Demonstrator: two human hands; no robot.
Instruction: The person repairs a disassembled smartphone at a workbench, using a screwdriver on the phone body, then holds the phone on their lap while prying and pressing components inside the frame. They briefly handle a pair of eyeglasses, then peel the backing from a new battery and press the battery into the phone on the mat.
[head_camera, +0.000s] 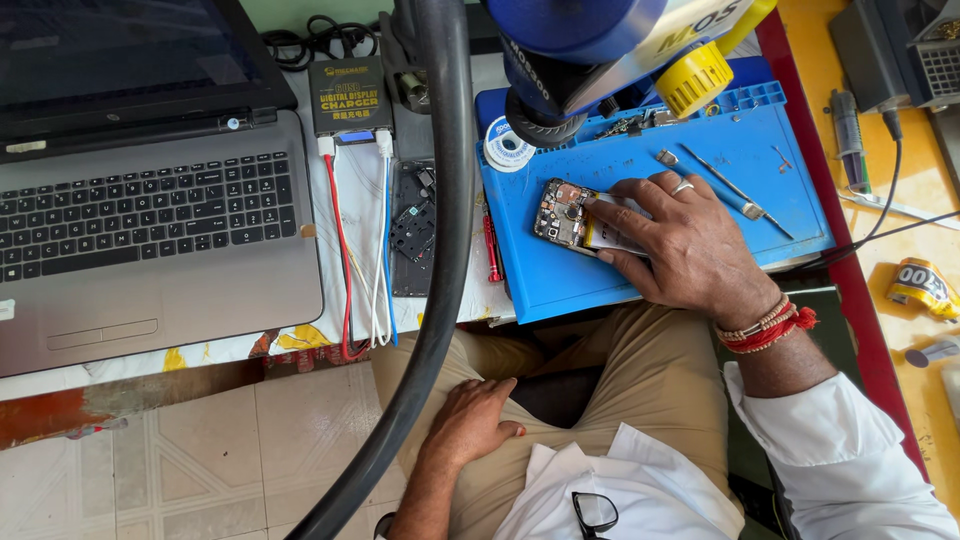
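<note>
My right hand (680, 240) lies flat on an opened phone (566, 213) with its back cover off and its circuit board showing, pressing it onto a blue work mat (560, 285). A ring is on one finger and red threads circle the wrist. My left hand (470, 420) rests on my left thigh over beige trousers, holding nothing, fingers loosely spread. A blue microscope head (590, 40) with a yellow knob (693, 78) hangs above the mat's far edge.
A grey laptop (150, 230) lies open at the left. A small black charger box (349, 97) with red, white and blue cables, a black phone part (412, 230), a solder spool (505, 145), a red screwdriver (491, 250), tweezers (735, 190) and a thick black hose (445, 250) surround the mat.
</note>
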